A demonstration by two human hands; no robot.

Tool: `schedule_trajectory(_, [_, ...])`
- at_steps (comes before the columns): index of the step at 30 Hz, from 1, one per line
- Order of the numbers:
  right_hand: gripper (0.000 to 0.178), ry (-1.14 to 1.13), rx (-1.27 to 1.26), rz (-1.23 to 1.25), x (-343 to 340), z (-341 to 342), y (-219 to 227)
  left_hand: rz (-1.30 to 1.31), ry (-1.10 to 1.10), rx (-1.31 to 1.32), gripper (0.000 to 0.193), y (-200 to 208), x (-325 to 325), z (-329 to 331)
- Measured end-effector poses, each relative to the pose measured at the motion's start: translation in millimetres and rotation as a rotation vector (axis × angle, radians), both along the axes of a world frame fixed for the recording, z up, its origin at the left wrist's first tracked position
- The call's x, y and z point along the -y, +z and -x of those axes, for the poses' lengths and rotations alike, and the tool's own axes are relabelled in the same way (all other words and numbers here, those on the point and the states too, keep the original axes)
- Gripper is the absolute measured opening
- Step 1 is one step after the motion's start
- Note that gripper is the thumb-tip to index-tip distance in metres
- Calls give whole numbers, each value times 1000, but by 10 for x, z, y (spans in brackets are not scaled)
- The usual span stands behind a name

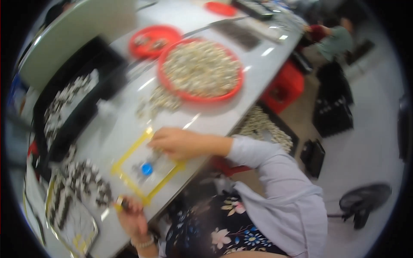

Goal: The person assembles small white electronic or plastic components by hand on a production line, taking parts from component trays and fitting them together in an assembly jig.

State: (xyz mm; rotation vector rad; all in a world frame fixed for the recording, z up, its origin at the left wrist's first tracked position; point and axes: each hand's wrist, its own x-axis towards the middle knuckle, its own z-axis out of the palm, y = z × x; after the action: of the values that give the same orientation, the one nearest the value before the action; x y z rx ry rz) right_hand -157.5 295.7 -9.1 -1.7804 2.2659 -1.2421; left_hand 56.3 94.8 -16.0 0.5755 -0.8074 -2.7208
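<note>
My left hand [132, 217] is at the near edge of the white table, its fingers closed around a small dark-and-yellowish part [124, 203]. Further up, my right hand [180, 142] reaches over a square outlined in yellow tape [131, 151]. Its fingers are bent downward and pressed together; whatever they hold, if anything, is blurred and mostly hidden. Inside the taped square, just below the right hand, sits a small round blue cap-like piece [146, 169] with dark smudges beside it. Left of the left hand lies a loose pile of small dark and white parts [88, 180].
A red basin [161, 81] heaped with small pale parts stands beyond my right hand, with more spilled beside it. A smaller red dish [134, 47] is behind. A black bin [99, 56] and a shallow tray [92, 230] flank the left. A fan [365, 200] stands right; another person [337, 41] sits far off.
</note>
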Motion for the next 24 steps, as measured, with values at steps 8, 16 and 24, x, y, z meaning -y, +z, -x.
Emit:
schedule_trajectory(8, [29, 101, -88, -6, 105, 1, 40, 272, 76, 145, 36, 130, -278, 32])
schedule_trajectory(16, [20, 4, -286, -66, 33, -147, 52, 153, -1, -14, 44, 78, -275, 65])
schedule_trajectory(24, [20, 42, -107, -44, -1, -141, 32, 136, -48, 19, 38, 58, -282, 96])
